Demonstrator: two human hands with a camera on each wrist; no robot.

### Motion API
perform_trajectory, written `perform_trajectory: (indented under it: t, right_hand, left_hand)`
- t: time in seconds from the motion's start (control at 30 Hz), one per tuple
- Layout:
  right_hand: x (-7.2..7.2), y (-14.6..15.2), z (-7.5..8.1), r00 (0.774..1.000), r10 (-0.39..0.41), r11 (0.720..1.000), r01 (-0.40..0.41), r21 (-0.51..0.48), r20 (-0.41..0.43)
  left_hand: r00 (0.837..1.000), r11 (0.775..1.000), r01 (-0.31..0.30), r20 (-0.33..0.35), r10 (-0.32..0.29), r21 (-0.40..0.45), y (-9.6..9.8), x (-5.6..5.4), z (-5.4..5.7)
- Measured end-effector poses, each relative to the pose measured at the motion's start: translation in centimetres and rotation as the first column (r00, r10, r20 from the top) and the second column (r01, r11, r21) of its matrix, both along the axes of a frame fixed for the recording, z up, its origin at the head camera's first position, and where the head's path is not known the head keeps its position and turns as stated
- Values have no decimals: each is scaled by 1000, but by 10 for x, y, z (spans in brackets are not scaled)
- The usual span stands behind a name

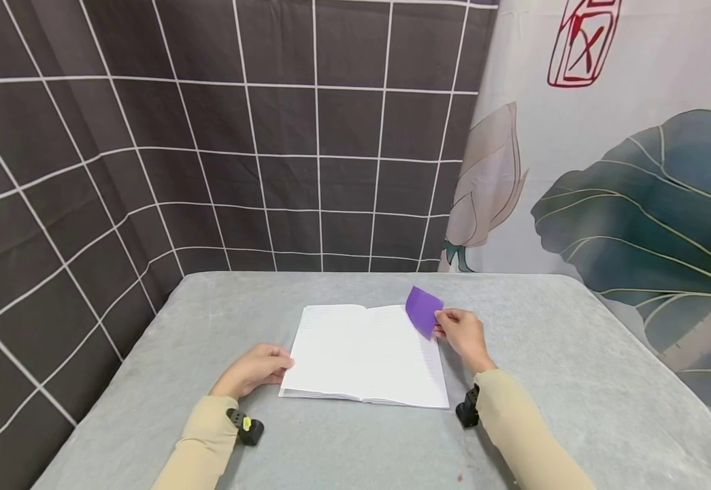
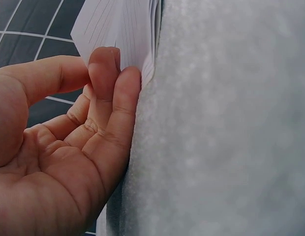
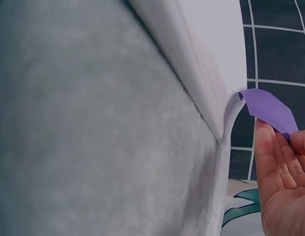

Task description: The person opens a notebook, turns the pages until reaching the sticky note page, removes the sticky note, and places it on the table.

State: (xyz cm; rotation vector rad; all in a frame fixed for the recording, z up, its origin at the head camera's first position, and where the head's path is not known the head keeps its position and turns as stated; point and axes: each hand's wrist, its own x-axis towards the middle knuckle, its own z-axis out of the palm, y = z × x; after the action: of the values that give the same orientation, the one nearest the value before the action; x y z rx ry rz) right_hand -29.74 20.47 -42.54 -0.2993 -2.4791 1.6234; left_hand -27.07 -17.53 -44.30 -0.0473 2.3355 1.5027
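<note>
An open notebook with white lined pages lies on the table. At its left edge my left hand pinches the page edges between thumb and fingers; the left wrist view shows the fingertips against the lined paper. Over the right page's upper outer corner, my right hand pinches a purple sticky note by one side. The note is curved and tilted up. In the right wrist view, the far end of the purple note meets a page edge that bends upward.
A grey cloth covers the table. Behind it hangs a dark curtain with a white grid, and at right a white curtain with leaf prints. Each wrist wears a small black camera.
</note>
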Motion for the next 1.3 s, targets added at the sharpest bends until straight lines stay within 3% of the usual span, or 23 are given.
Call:
perform_trajectory:
  t: [0.27, 0.53, 0.97, 1.07, 1.13, 1.23, 1.3]
  right_hand:
    - [3, 8, 4, 1000, -31, 999, 31, -9, -1]
    - [4, 18, 8, 998, -45, 999, 44, -22, -54]
    - [10, 31, 15, 994, -28, 979, 49, 196, -108]
    - [11, 34, 15, 989, -10, 948, 57, 313, -148]
    - [11, 36, 15, 983, 11, 910, 66, 409, -183]
    - [12, 39, 16, 964, 84, 827, 74, 558, -252]
    - [12, 41, 15, 943, 152, 743, 89, 663, -296]
  left_hand:
    - [1000, 1000, 9, -14, -9, -4, 0, 1, 1]
    - [1000, 1000, 7, -13, -7, 1, 1, 0, 2]
    - [1000, 1000, 3, -15, -3, -1, 0, 0, 0]
    - [1000, 1000, 2, -16, -2, -6, 0, 1, 1]
    - [1000, 1000, 1, -17, -1, -6, 1, 1, 2]
    - [1000, 1000, 1, -17, -1, -6, 1, 2, 2]
    - [1000, 1000, -3, -13, 3, -6, 0, 2, 2]
